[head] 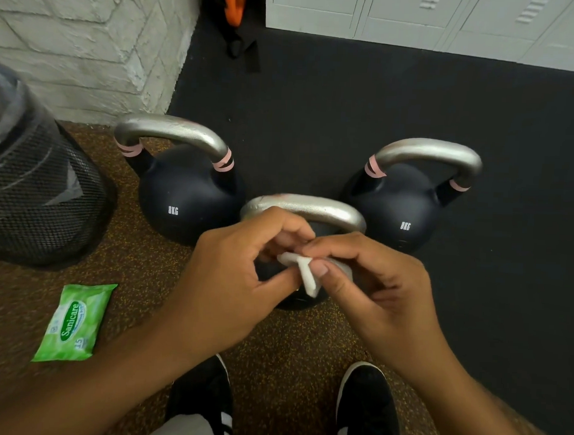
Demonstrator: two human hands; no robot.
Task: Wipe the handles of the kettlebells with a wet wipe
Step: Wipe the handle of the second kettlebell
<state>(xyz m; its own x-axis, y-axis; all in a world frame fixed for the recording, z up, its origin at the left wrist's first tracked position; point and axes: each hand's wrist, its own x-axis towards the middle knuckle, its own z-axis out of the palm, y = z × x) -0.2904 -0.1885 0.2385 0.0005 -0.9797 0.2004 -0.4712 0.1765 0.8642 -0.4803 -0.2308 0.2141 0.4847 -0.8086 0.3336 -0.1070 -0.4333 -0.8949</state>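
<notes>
Three black 8 kg kettlebells with silver handles stand on the floor. The left kettlebell and the right kettlebell sit further back. The nearest kettlebell is in the middle, its body mostly hidden behind my hands. A small folded white wet wipe is held above that kettlebell. My left hand and my right hand both pinch the wipe between thumb and fingers. Neither hand touches a handle.
A green pack of wet wipes lies on the speckled brown floor at the left. A black mesh waste bin with a liner stands at far left. Black mat, brick wall and grey lockers lie beyond. My black shoes are below.
</notes>
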